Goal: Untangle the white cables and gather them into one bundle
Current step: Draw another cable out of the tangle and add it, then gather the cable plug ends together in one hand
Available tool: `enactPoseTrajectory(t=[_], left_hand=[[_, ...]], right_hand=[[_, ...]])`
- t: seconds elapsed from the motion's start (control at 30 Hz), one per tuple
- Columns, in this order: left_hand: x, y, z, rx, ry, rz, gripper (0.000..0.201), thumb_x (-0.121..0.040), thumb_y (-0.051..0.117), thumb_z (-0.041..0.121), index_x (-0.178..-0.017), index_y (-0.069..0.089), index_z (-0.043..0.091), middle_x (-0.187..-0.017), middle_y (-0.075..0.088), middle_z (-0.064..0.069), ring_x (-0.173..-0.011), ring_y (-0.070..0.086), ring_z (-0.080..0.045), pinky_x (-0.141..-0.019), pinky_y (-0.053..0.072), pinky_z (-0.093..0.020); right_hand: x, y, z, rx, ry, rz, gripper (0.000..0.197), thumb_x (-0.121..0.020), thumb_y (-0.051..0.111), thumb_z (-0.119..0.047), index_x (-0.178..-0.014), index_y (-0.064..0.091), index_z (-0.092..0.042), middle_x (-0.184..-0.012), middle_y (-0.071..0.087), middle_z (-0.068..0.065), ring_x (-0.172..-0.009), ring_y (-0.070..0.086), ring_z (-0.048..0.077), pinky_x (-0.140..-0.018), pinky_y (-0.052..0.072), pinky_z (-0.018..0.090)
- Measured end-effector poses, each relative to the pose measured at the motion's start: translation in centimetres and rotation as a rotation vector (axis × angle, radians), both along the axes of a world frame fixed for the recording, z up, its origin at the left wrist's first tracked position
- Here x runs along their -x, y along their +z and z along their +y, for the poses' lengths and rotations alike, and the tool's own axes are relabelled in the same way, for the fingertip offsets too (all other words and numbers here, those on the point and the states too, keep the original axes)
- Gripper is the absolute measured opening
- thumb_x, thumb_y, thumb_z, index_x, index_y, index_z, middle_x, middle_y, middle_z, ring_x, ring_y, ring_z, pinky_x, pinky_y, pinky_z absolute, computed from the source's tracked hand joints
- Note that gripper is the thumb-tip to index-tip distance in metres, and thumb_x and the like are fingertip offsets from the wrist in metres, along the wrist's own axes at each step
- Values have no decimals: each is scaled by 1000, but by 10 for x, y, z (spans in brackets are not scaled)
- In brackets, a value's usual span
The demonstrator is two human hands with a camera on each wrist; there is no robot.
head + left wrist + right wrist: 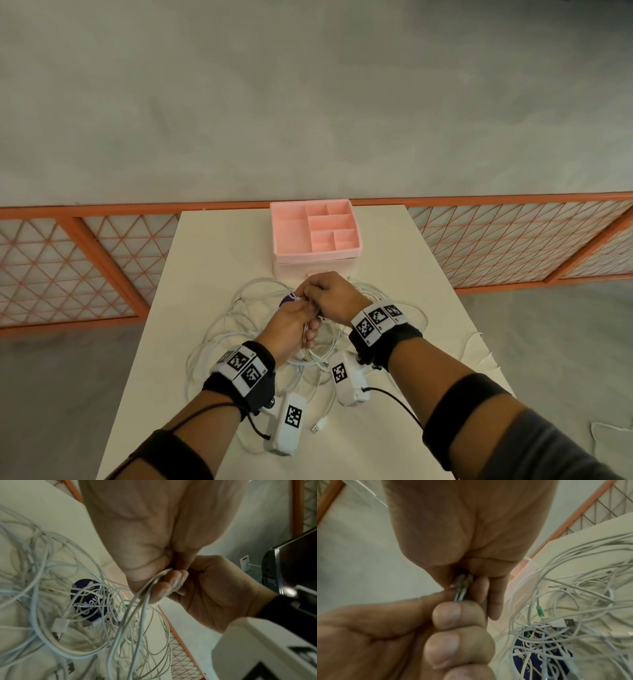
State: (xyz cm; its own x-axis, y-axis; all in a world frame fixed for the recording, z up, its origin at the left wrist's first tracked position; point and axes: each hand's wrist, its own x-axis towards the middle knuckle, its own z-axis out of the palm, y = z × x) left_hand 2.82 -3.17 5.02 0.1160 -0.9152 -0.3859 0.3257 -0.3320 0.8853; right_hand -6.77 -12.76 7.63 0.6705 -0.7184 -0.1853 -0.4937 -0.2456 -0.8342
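Note:
A loose tangle of white cables (219,342) sprawls over the middle of the white table (205,246). Both hands meet just above it. My left hand (310,327) has its fingers curled round a few lifted strands (145,595). My right hand (308,291) sits right beyond it and pinches the same strands (462,591) between thumb and fingers. In the left wrist view the rest of the cables (51,574) lie in loops on the table with several plugs showing. The right wrist view shows the heap (573,601) at its right side.
A pink compartment organizer (356,236) stands just beyond the hands. A dark blue round disc (85,586) lies under the tangle. One strand carries a green sleeve (540,612). A USB plug (317,426) lies near the front. An orange lattice railing (85,260) runs behind the table.

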Motion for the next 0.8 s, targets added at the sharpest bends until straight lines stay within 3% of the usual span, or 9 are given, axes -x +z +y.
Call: enactPoseTrajectory(t=[0.1, 0.17, 0.3, 0.57, 0.63, 0.73, 0.8], left_hand=[[-13, -8, 5, 21, 10, -63, 31, -106, 39, 13, -80, 54, 8, -53, 43, 3, -45, 39, -9, -52, 36, -28], [-23, -13, 6, -10, 95, -54, 30, -106, 38, 11, -82, 55, 7, -50, 42, 5, -44, 39, -9, -51, 38, -26], [-35, -20, 6, -64, 269, 60, 31, -106, 34, 8, -79, 51, 8, -47, 40, 5, -39, 38, -10, -42, 40, -21], [-39, -33, 0, -151, 363, 96, 34, -106, 34, 11, -78, 50, 7, -47, 40, 0, -38, 39, -14, -41, 38, -21], [-40, -35, -1, -165, 359, 63, 33, -106, 34, 11, -78, 50, 8, -47, 39, 0, -39, 38, -14, -43, 37, -21], [-40, -35, -2, -177, 369, 41, 33, -105, 33, 9, -77, 51, 8, -48, 38, 0, -40, 37, -14, -43, 37, -22], [-41, -34, -3, -178, 369, 37, 33, -105, 34, 11, -77, 52, 8, -48, 38, 1, -41, 37, -14, -44, 37, -22]], right_hand=[[-1, 4, 1, 45, 27, 10, 23, -99, 54, -24, -110, 66, -9, -81, 68, -2, -69, 63, 10, -71, 51, 25], [3, 10, -9, 69, -91, -35, 29, -98, 54, -33, -122, 59, -16, -95, 70, 4, -78, 69, 15, -72, 53, 29], [10, 23, -45, 187, -298, -63, 22, -98, 52, -19, -114, 64, -11, -95, 71, 6, -83, 70, 20, -79, 56, 35], [-26, -19, -74, 278, 52, 394, 25, -98, 51, -14, -108, 73, -8, -108, 72, 8, -96, 67, 23, -83, 49, 27], [-34, -34, -76, 271, 116, 507, 25, -97, 50, -15, -101, 73, -6, -101, 72, 8, -93, 66, 25, -78, 48, 27], [-43, -50, -78, 293, 173, 644, 25, -95, 55, -27, -79, 62, -9, -74, 62, 4, -77, 62, 25, -70, 45, 28], [-46, -55, -79, 331, 188, 693, 27, -93, 59, -35, -80, 56, -12, -78, 62, 6, -77, 59, 26, -70, 45, 29]])
